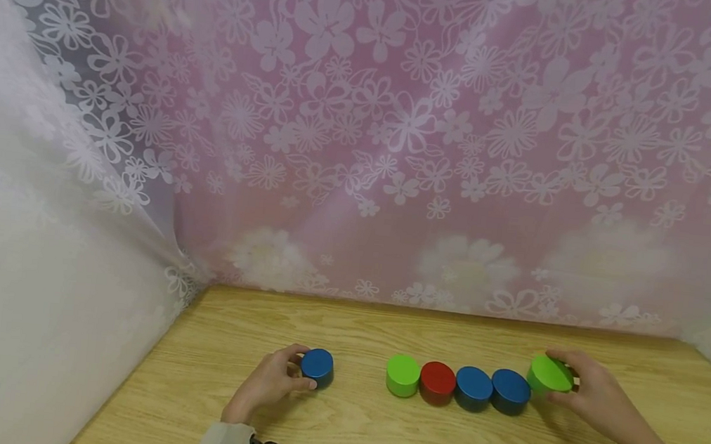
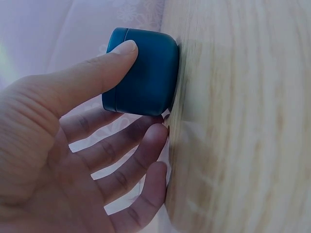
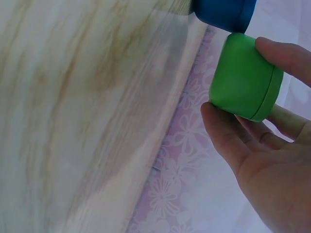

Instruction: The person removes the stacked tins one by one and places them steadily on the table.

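Observation:
My left hand (image 1: 271, 382) pinches a small round blue tin (image 1: 317, 367) between thumb and fingers. In the left wrist view the thumb presses on the side of this blue tin (image 2: 146, 73), whose base is at the wooden surface. My right hand (image 1: 597, 391) grips a bright green tin (image 1: 549, 374), which is tilted and appears raised off the table in the right wrist view. This green tin (image 3: 245, 80) touches or nearly touches a blue tin (image 3: 226, 12) beside it. Leftward from there stand two blue tins, a red tin (image 1: 437, 382) and another green tin (image 1: 403, 375).
The tins stand side by side in a row on a light wood-grain table (image 1: 350, 433). A pink floral curtain (image 1: 400, 148) hangs along the table's back edge, and a whitish sheet (image 1: 39, 279) hangs at the left. A gap separates the left-hand tin from the row.

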The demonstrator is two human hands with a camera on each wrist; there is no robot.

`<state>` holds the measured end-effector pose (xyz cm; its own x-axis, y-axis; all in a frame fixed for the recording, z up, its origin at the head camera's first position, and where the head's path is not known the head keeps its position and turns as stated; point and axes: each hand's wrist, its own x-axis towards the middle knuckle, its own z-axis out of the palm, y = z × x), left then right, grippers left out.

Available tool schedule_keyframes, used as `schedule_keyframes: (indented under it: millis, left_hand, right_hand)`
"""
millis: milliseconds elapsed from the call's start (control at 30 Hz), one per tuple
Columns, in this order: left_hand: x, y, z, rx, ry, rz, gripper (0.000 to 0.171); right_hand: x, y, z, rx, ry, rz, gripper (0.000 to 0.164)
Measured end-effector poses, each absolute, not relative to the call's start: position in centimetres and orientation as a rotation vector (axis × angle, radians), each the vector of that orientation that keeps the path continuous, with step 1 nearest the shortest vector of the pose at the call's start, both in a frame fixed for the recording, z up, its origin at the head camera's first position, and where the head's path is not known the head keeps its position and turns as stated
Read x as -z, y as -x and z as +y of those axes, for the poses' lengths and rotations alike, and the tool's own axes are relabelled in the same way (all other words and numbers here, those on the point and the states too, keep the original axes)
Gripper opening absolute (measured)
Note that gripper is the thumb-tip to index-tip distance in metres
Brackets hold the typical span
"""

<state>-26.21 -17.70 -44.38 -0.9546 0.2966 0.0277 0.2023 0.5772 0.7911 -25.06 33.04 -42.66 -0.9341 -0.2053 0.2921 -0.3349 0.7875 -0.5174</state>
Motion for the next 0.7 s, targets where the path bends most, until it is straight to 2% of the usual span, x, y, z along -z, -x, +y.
schedule_keyframes:
  millis: [700]
  left_hand:
    - [44.43, 26.17, -17.65, -1.340, -0.425, 2.691, 0.055]
  right_hand:
    - [43.63, 25.28, 33.23, -0.829, -0.397, -2.879, 0.064]
